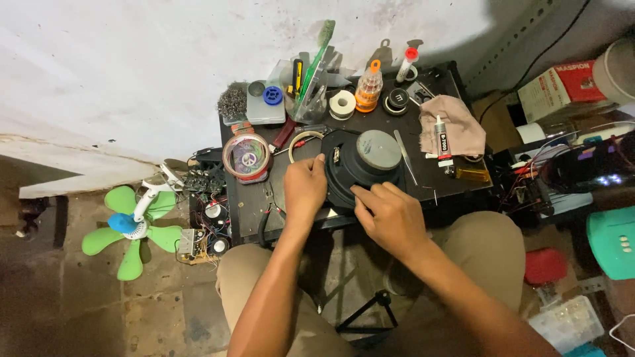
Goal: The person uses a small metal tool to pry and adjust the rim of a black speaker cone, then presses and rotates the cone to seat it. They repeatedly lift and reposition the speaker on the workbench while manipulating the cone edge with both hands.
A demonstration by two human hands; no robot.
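Centre frame, a black table (pixel 251 205) carries a speaker (pixel 360 168) lying magnet-up just right of centre, and both hands are on it: the right hand (pixel 390 218) comes in from lower right with fingers loosely curled and the forefinger pressed on the near rim, while the left hand (pixel 304 188) curls its fingers over the left edge, gripping the frame. Down at the left a green fan (pixel 129 228) lies on the floor, a pink cloth (pixel 456 122) with a glue tube (pixel 442 142) on it sits right of the speaker, and a solder reel (pixel 247 157) rests just left of the left hand.
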